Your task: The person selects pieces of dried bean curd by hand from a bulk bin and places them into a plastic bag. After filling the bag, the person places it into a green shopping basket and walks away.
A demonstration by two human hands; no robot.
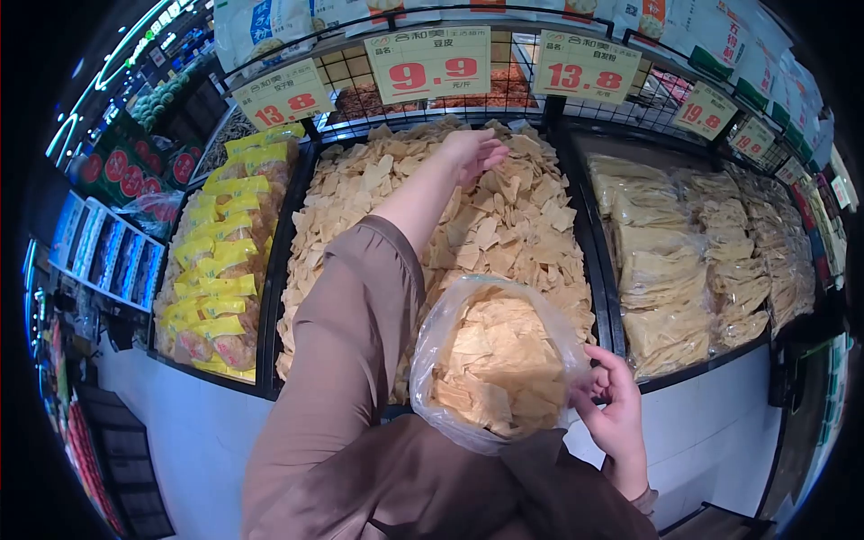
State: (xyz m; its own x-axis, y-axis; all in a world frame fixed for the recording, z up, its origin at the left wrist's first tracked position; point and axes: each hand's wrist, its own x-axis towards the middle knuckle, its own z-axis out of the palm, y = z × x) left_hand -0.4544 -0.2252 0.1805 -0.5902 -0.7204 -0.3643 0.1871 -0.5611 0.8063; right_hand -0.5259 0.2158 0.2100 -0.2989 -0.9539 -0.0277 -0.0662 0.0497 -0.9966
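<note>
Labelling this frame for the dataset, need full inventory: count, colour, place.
Loose flakes: uncountable, pale tan, centre bin
Plastic bag: one, clear, open, front centre
Flakes in bag: uncountable, tan
Yellow-labelled packs: many, left bin
Wrapped sheets: many packs, pale yellow, right
Bin dividers: several, black
Price signs: at least five, cream with red digits, along the back
Wire mesh: black, behind signs
Printed bags: several, mostly white, top shelf
Display rack: one, blue and white, far left
Left hand: one, over loose flakes
Right hand: one, at bag's right edge
Sleeves: two, brown
</note>
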